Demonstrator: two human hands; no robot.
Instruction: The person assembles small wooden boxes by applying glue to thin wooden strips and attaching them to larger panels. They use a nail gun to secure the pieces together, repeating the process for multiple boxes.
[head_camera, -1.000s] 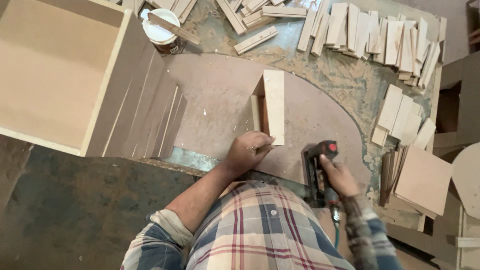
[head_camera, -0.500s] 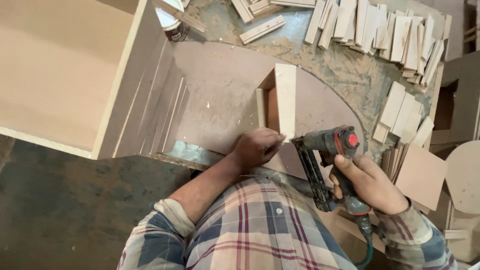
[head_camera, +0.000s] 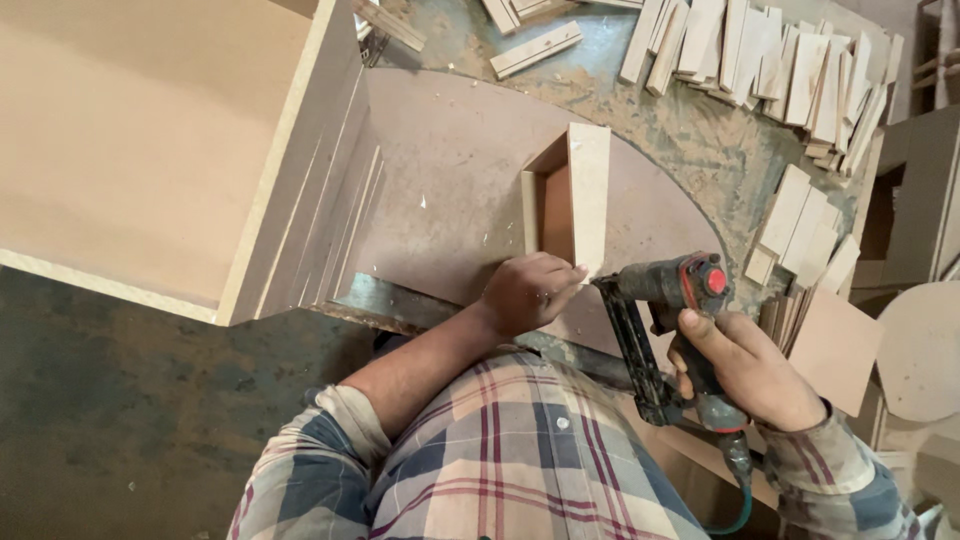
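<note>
Our left hand (head_camera: 525, 292) presses closed on the near end of a small wooden frame (head_camera: 572, 195), which stands on a brown curved panel (head_camera: 450, 180) at the bench's near edge. Our right hand (head_camera: 745, 365) is wrapped tight around the grip of a nail gun (head_camera: 665, 320), its nose just beside the frame's near right corner. Cut wood strips (head_camera: 790, 70) lie heaped at the far right. A large box (head_camera: 130, 130) sits at the left.

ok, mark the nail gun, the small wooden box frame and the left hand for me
nail gun (head_camera: 668, 285), head view, on the dark body beside the red cap.
small wooden box frame (head_camera: 589, 190), head view, on its pale right-hand side board.
left hand (head_camera: 522, 293), head view, on the back of the hand.
</note>
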